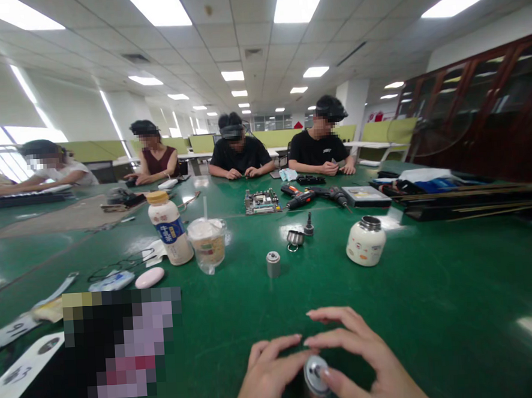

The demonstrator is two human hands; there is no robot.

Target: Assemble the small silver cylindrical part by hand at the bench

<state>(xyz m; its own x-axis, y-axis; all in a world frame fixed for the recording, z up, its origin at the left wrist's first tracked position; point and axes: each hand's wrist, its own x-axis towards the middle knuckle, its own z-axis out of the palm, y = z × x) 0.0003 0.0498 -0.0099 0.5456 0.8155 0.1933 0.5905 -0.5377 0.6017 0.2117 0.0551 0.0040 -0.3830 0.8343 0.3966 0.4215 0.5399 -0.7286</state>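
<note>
Low in the view, a small silver metal cylinder with a round top and a dark centre sits between my two hands. My left hand grips its left side with bent fingers. On the right, my right hand holds it, the thumb on the top and the other fingers arched over. Its lower part is hidden by my hands. A similar metal cylinder stands upright on the green table ahead. Beyond that lie a steel cup-shaped part with a ring and a dark metal fitting.
A cream jar stands to the right, a drink bottle and plastic cup to the left. Farther off are a circuit board and power drills. A pink oval object lies left. Several people sit across the table.
</note>
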